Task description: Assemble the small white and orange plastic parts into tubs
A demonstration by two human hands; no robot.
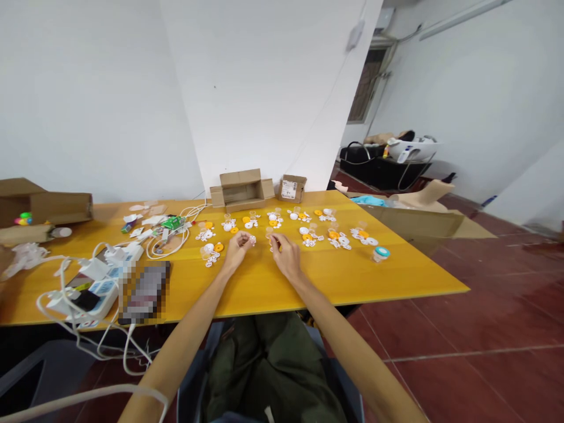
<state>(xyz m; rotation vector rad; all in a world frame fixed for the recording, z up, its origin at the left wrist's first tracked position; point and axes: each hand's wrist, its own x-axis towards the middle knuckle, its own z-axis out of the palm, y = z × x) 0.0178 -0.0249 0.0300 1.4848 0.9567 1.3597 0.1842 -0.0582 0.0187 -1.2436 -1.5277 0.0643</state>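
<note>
Both my forearms reach out over a yellow table [264, 288]. My left hand [238, 245] is curled, pinching a small white plastic piece [252, 239] at its fingertips. My right hand [282, 249] rests beside it with fingers closed on something small that I cannot make out. Around and beyond the hands lie several small white and orange plastic parts [308, 238] and little clear cups [269, 232], set out in groups across the table's far half.
An open cardboard box [241, 189] and a smaller box [292, 188] stand at the far edge. Power strips [101, 288], white cables [171, 244] and a blurred phone [145, 292] crowd the left. A teal-lidded jar [381, 254] stands right. Cardboard sheets [423, 220] lie past the table's right side.
</note>
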